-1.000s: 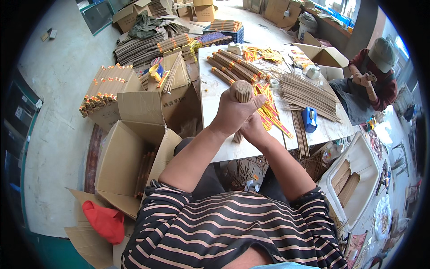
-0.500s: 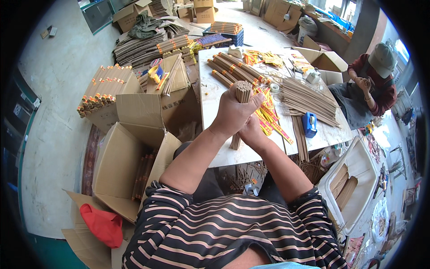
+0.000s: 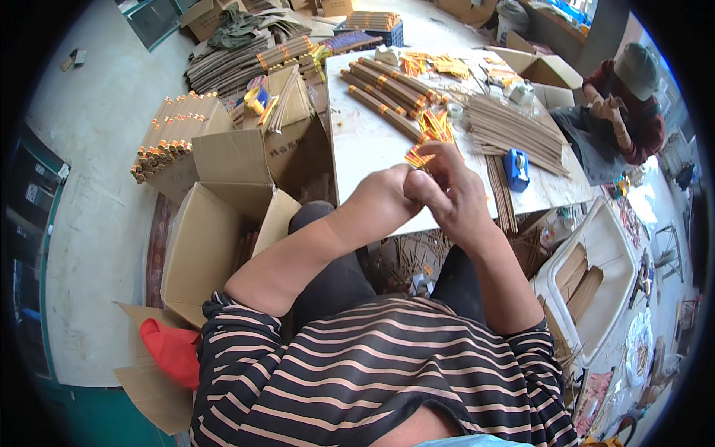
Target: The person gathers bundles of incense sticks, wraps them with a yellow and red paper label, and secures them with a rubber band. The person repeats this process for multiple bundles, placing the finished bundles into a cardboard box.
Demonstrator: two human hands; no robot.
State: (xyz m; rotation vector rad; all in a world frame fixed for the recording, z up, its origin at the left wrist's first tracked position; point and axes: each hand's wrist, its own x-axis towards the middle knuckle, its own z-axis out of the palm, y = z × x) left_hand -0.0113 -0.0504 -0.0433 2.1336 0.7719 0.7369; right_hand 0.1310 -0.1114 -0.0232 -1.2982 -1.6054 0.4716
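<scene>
My left hand [image 3: 383, 195] is closed at the near edge of the white table [image 3: 354, 156], around a bundle of incense sticks that the hands now almost wholly hide. Against it, my right hand [image 3: 456, 195] has its thumb and fingers curled in over the top of the left fist; what they pinch is too small and covered to name. Just beyond the hands lie red and yellow paper bands [image 3: 436, 127]. Several banded incense bundles [image 3: 387, 83] rest farther back. Loose brown sticks [image 3: 514, 132] and a blue tape dispenser [image 3: 516, 170] are to the right.
An open cardboard box [image 3: 195, 242] stands at my left, near a stack of banded bundles [image 3: 175, 127]. At right is a white plastic tub [image 3: 607, 279] with sticks inside. Another person [image 3: 625, 97] sits beyond the table's right side. A red cloth [image 3: 170, 350] lies low at left.
The bundle stood upright and visible between both hands; now the hands cover it. My right hand has risen from below the left to its upper side, fingers curled. The view has shifted.
</scene>
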